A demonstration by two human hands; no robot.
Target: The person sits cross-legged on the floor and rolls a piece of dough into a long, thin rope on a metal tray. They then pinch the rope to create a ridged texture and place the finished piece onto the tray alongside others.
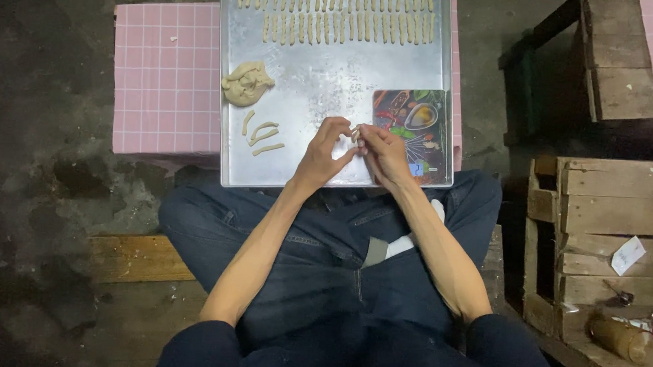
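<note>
Far to the left of the fingers lies the pink, white-gridded tiled desk, which carries a large shiny rectangular metal tray. On the tray, up and to the left of the fingers, sits a lump of beige dough, with four short rolled dough strips just below it. Rows of finished thin dough sticks line the tray's far edge, well above the fingers. The left hand and right hand meet over the tray's near edge, their fingers closed together on a small piece of beige dough pinched between the fingertips. Just right of the fingers lies a colourful printed rectangular board. Farther right stand weathered wooden crates.
</note>
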